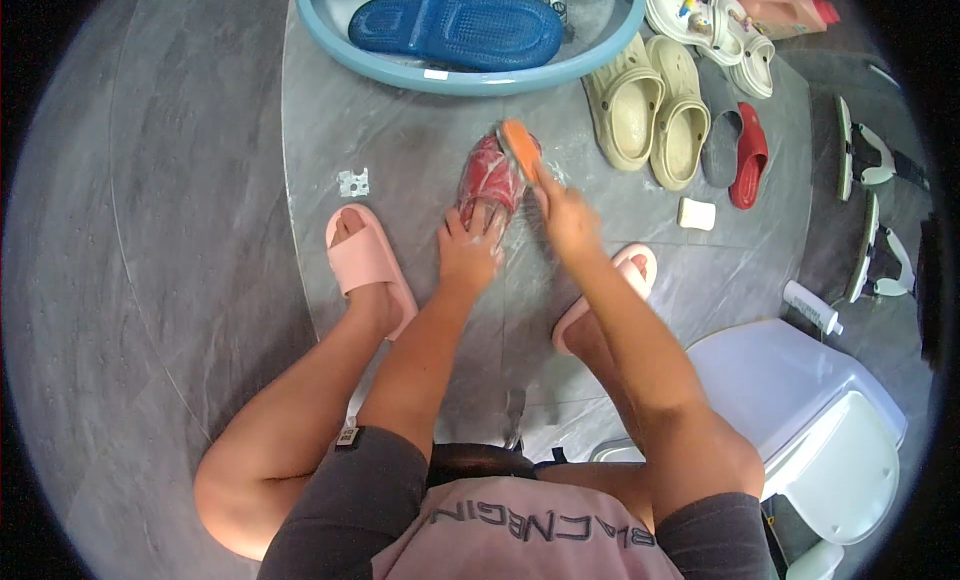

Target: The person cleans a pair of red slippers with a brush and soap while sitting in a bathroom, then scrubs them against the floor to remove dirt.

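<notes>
On the grey tiled floor in front of me lies a red slipper [490, 172] streaked with white suds. My left hand [467, 248] grips its near end, some fingers pushed inside the opening. A scrubbing brush with an orange back [519, 150] rests against the slipper's far right side. My right hand [572, 225] is closed round the brush handle, slightly blurred; the bristles are mostly hidden. Beyond the slipper stands a blue basin [440, 78] with a dark blue slipper [460, 30] in it. A white bar of soap [697, 214] sits on the floor to the right.
Cream clogs [630, 115], a grey slipper [720, 130], another red slipper [748, 160] and white clogs [695, 22] stand at the far right. A pink bottle [785, 14] lies behind them. Sandals [875, 160], a white tube [812, 307] and a pale plastic tub [760, 375] are further right.
</notes>
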### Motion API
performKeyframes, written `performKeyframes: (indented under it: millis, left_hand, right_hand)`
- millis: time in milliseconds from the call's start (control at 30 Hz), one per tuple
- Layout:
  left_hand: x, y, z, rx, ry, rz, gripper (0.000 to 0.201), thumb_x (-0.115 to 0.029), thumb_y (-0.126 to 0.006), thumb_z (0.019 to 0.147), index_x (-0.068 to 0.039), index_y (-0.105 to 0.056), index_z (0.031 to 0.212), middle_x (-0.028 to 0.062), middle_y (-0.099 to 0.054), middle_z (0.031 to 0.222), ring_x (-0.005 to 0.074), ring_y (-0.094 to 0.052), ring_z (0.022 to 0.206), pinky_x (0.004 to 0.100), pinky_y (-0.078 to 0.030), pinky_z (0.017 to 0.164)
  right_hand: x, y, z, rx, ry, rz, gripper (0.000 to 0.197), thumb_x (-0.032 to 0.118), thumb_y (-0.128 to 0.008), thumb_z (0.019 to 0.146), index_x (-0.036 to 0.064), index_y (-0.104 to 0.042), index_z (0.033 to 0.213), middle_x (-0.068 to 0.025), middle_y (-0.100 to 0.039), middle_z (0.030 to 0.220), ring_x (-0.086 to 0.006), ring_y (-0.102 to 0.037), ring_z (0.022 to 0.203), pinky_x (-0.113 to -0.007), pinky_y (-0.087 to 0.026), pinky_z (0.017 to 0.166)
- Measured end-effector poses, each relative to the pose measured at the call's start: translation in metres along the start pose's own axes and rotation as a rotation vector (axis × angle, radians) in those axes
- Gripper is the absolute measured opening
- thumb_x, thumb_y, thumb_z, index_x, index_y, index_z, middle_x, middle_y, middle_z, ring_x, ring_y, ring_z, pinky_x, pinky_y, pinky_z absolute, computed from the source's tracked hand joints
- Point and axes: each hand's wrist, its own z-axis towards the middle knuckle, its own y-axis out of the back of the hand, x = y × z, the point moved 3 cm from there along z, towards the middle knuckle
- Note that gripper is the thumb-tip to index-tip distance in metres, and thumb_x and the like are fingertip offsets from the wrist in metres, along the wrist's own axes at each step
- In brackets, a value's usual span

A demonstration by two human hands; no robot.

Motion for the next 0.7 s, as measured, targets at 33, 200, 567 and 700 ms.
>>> performKeyframes:
  millis: [33, 200, 567, 700]
  left_hand:
    - [-0.002, -0.001, 0.001, 0.001, 0.001, 0.001, 0.06, -0.041, -0.069, 0.071, -0.024, -0.056, 0.127, 0.0101, -0.04, 0.138, 0.0451, -0.038, 0.116, 0.0552, -0.034, 0.093]
    - [0.008, -0.002, -0.003, 0.025, -0.027, 0.029, 0.059, -0.039, -0.069, 0.07, -0.024, -0.057, 0.126, 0.0079, -0.043, 0.137, 0.0429, -0.039, 0.113, 0.0532, -0.036, 0.09]
    - [0.007, 0.014, 0.002, 0.002, -0.133, -0.07, 0.066, -0.033, -0.072, 0.069, -0.026, -0.053, 0.131, 0.0057, -0.042, 0.14, 0.0378, -0.039, 0.116, 0.0486, -0.038, 0.09]
    - [0.023, 0.014, 0.006, 0.036, -0.351, -0.065, 0.064, -0.034, -0.073, 0.07, -0.028, -0.054, 0.13, 0.004, -0.042, 0.14, 0.0383, -0.037, 0.121, 0.0504, -0.037, 0.095]
  right_hand:
    - [0.005, 0.003, 0.008, -0.002, -0.003, -0.004, 0.041, 0.029, -0.047, 0.097, 0.0283, -0.042, 0.138, -0.0247, -0.061, 0.09, -0.0418, -0.063, 0.075, -0.049, -0.052, 0.065]
    - [0.042, -0.025, -0.024, 0.16, 0.126, -0.103, 0.05, 0.018, -0.052, 0.09, 0.028, -0.043, 0.138, -0.022, -0.062, 0.085, -0.0382, -0.065, 0.071, -0.047, -0.052, 0.062]
    - [0.01, 0.024, 0.039, 0.197, 0.142, -0.392, 0.045, 0.014, -0.052, 0.086, 0.0118, -0.046, 0.13, -0.0118, -0.066, 0.1, -0.0312, -0.065, 0.089, -0.045, -0.053, 0.075]
    - [-0.018, 0.04, 0.071, 0.263, 0.193, -0.607, 0.024, 0.016, -0.05, 0.087, 0.011, -0.056, 0.11, -0.0086, -0.068, 0.098, -0.0275, -0.067, 0.087, -0.045, -0.052, 0.074]
